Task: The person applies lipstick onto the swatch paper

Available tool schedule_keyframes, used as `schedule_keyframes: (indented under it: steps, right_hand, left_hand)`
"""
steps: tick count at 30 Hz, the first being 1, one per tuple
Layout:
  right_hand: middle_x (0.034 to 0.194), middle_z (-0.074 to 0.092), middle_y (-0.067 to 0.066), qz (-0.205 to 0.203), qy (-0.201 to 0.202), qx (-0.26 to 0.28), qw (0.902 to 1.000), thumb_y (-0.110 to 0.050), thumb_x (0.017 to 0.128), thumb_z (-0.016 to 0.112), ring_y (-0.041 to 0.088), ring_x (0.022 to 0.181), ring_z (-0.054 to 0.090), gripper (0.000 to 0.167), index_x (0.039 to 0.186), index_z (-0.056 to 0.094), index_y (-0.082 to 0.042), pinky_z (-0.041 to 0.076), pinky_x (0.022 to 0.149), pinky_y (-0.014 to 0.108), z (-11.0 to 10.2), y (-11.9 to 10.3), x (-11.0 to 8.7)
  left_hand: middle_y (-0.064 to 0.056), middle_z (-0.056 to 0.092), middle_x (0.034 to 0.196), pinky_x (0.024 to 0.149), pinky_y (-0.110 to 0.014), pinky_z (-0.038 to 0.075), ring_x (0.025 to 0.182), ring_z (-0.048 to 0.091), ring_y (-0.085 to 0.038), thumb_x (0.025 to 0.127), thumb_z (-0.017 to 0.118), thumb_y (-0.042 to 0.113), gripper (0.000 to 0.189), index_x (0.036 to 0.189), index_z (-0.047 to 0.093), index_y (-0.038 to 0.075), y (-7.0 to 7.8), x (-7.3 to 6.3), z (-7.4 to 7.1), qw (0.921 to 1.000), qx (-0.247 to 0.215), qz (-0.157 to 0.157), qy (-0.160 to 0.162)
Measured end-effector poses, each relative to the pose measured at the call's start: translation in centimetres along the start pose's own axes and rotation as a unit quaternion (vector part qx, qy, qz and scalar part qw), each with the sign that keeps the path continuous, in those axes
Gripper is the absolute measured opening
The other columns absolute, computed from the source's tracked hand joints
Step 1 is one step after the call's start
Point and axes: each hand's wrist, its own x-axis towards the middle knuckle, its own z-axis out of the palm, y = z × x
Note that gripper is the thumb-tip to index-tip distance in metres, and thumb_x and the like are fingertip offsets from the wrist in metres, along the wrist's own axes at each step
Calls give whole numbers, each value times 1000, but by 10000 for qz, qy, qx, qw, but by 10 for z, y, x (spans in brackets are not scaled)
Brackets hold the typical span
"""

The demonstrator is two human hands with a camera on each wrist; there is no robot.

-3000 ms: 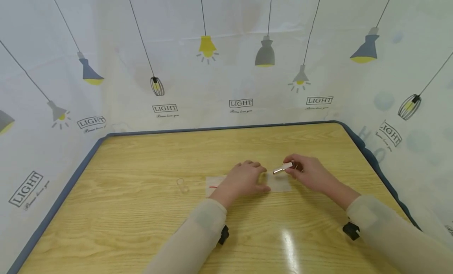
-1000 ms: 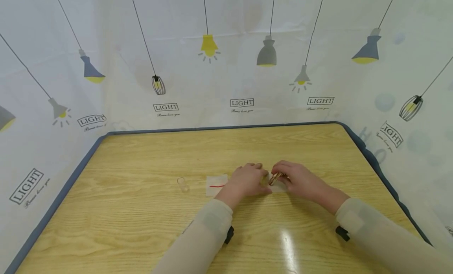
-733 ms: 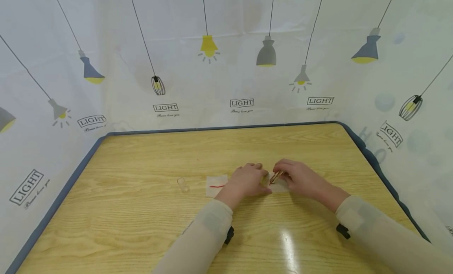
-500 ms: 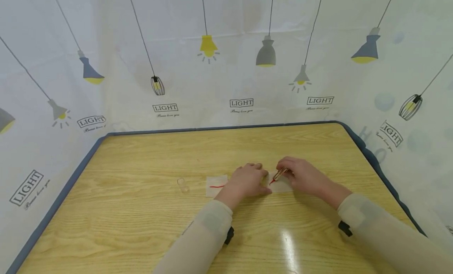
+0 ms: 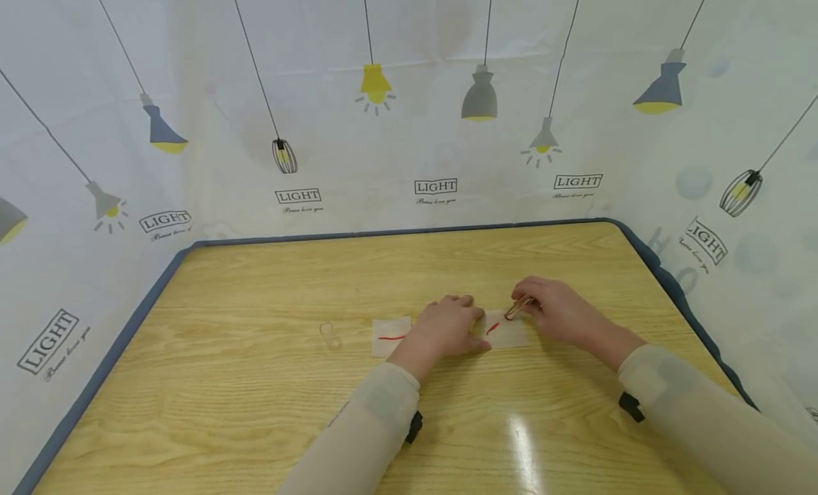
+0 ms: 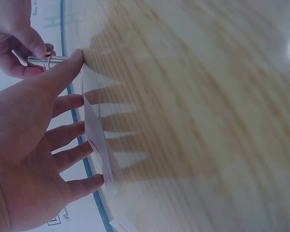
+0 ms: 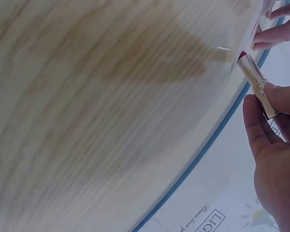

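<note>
My right hand [image 5: 562, 312] pinches a lipstick [image 7: 253, 79] in a shiny gold case between thumb and fingers. Its red tip points down and to the left, over the right part of a thin whitish paper strip [image 5: 509, 334]. A short slanted red streak [image 5: 493, 328] marks the paper there. My left hand [image 5: 442, 329] rests spread over the middle of the strip, its fingertips touching it in the left wrist view, and hides that part. Left of the hand, the strip's other end [image 5: 383, 347] carries a longer red line.
A small clear transparent object [image 5: 329, 334] lies on the wooden table [image 5: 255, 395] left of the paper. Behind the table's dark blue edge [image 5: 351, 234] hangs a white cloth [image 5: 383, 147] printed with lamps.
My right hand lowered the lipstick onto the paper, then drew it up and to the right; a red streak now shows there. The left hand has stayed nearly in place.
</note>
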Motion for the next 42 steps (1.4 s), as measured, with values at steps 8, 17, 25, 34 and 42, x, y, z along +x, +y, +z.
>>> schedule_keyframes:
  steps: [8, 17, 25, 34, 42]
  right_hand:
    - [114, 73, 14, 113, -57, 27, 9999, 5, 99, 67, 29, 99, 74, 17, 115, 72, 0, 63, 86, 48, -6, 4, -2]
    - [115, 73, 15, 409, -29, 318, 9987, 2, 101, 67, 31, 102, 74, 18, 118, 71, 0, 62, 89, 49, -7, 8, -4]
    - [124, 73, 22, 1179, 392, 1183, 9852, -7, 103, 69, 39, 112, 71, 25, 127, 70, 1, 61, 95, 56, -7, 12, -10]
    - [126, 74, 22, 1514, 591, 1430, 9763, -14, 104, 70, 35, 108, 72, 29, 130, 69, 0, 61, 83, 34, -12, 8, -10]
    - [126, 74, 21, 1752, 703, 1654, 9680, -18, 105, 70, 35, 111, 72, 31, 131, 69, -2, 56, 78, 20, -13, 5, -9]
  left_hand:
    - [-1, 41, 172, 126, -51, 42, 159, 39, -26, 101, 63, 63, 66, 157, 54, 29, 0, 1, 2, 10000, -36, 2, 33]
    - [-1, 40, 172, 126, -51, 41, 160, 38, -26, 101, 62, 64, 66, 158, 53, 30, -1, 3, 4, 10000, -59, -20, -4]
    - [0, 42, 171, 124, -49, 44, 159, 40, -25, 100, 63, 64, 68, 158, 52, 28, -2, 5, 5, 10000, -63, -11, 45]
    - [2, 45, 170, 123, -48, 45, 158, 42, -24, 99, 64, 65, 71, 158, 51, 26, -4, 5, 5, 9999, -104, -23, 74]
    - [1, 52, 164, 122, -43, 47, 150, 52, -22, 102, 66, 57, 72, 161, 47, 23, -11, 5, -1, 9951, -971, -44, 192]
